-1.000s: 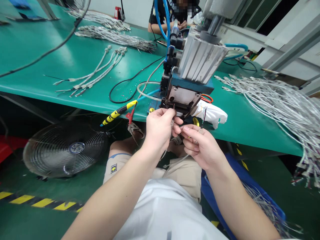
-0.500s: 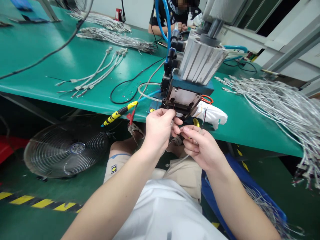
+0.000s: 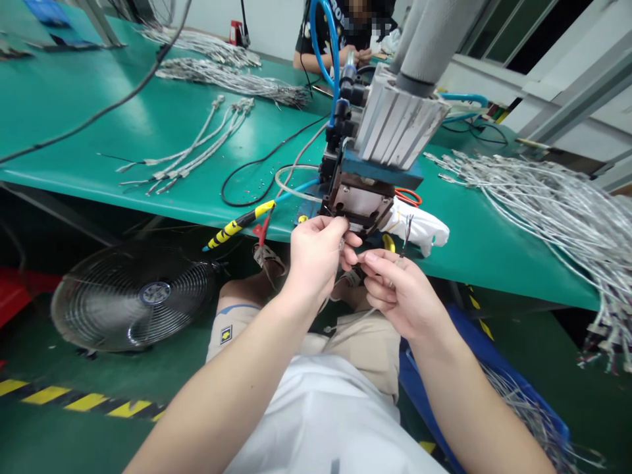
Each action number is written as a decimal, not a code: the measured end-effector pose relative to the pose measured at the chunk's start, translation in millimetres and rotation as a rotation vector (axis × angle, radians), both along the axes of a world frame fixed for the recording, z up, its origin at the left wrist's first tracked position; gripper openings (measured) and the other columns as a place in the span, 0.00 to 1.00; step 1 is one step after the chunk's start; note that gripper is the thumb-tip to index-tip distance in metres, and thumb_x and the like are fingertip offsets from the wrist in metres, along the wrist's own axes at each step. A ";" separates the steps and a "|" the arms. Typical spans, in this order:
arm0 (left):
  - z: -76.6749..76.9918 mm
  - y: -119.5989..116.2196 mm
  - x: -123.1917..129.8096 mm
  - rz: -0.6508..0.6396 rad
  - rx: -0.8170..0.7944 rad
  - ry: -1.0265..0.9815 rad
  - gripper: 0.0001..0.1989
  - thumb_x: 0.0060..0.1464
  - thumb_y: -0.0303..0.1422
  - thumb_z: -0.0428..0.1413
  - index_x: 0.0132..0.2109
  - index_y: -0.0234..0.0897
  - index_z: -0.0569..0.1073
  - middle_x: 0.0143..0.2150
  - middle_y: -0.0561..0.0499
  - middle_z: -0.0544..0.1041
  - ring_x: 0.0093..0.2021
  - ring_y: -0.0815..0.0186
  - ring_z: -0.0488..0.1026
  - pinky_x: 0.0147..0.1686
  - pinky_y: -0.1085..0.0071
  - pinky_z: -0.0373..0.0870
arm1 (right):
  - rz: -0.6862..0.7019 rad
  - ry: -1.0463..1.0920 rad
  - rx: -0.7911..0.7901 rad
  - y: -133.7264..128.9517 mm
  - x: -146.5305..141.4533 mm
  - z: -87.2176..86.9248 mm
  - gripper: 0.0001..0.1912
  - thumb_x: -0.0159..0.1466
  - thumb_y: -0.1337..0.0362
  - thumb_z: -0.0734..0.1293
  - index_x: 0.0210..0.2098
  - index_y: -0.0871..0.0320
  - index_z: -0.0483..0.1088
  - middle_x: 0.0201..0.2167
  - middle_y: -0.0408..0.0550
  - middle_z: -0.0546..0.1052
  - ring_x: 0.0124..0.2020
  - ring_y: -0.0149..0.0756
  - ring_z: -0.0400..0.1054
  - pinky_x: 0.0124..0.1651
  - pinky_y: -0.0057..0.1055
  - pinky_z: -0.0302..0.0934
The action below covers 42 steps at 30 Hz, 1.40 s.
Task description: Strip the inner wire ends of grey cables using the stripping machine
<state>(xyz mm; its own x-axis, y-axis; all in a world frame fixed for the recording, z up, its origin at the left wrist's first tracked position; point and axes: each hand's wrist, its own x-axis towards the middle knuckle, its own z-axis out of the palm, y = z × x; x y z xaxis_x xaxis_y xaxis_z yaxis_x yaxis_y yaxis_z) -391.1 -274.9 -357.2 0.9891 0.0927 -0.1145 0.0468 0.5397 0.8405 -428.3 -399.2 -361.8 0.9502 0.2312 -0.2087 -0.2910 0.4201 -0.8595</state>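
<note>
My left hand [image 3: 318, 253] is closed around a thin cable at the front of the press machine [image 3: 363, 197], its thumb and index finger pinched just below the machine's jaw. Close beside it on the right, my right hand [image 3: 395, 283] is closed on another cable [image 3: 363, 316], whose dark, thin wire ends [image 3: 407, 234] stick up above the fingers. The fingertips of both hands nearly meet. What lies between the left fingertips is too small to make out. A white cloth or bag [image 3: 419, 227] lies behind my right hand.
Cable bundles lie at the right [image 3: 553, 204] and back left [image 3: 232, 79] of the green table [image 3: 64, 131], with several loose cables [image 3: 197, 145] nearer. A yellow-black wrapped tube [image 3: 237, 227] juts over the edge. Below are a fan [image 3: 148, 293] and a blue bin [image 3: 429, 388]. A person [image 3: 326, 39] sits opposite.
Both hands stay almost in place by the machine, still holding the cables. The whole view has shifted very slightly.
</note>
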 end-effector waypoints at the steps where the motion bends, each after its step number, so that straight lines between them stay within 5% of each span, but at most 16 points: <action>1: 0.1 -0.1 0.1 0.002 -0.001 0.000 0.08 0.46 0.27 0.56 0.22 0.33 0.67 0.16 0.54 0.72 0.10 0.73 0.64 0.08 0.80 0.57 | 0.000 -0.002 0.001 -0.1 -0.2 0.1 0.08 0.57 0.65 0.75 0.29 0.62 0.74 0.20 0.35 0.57 0.14 0.19 0.40 0.14 0.17 0.35; 16: -2.3 -0.4 -1.8 0.000 -0.023 -0.008 0.07 0.47 0.28 0.56 0.24 0.33 0.67 0.17 0.54 0.72 0.11 0.73 0.63 0.08 0.79 0.57 | -0.020 -0.014 -0.012 -1.0 -2.4 0.9 0.08 0.57 0.65 0.75 0.30 0.62 0.75 0.19 0.35 0.59 0.14 0.18 0.41 0.14 0.16 0.35; 27: -21.5 5.4 -54.5 -0.097 0.069 -0.108 0.08 0.57 0.33 0.58 0.32 0.34 0.69 0.22 0.54 0.75 0.16 0.74 0.67 0.17 0.81 0.65 | -0.066 -0.090 -0.050 3.6 -10.8 2.2 0.09 0.58 0.64 0.76 0.34 0.62 0.74 0.13 0.32 0.56 0.14 0.20 0.40 0.15 0.18 0.37; 42: -15.8 13.5 -84.3 -0.161 0.095 -0.071 0.09 0.57 0.33 0.58 0.31 0.33 0.71 0.22 0.54 0.75 0.18 0.74 0.68 0.18 0.81 0.67 | -0.062 -0.167 -0.149 11.9 -25.5 13.6 0.09 0.55 0.64 0.77 0.30 0.64 0.77 0.12 0.38 0.63 0.13 0.21 0.46 0.16 0.20 0.36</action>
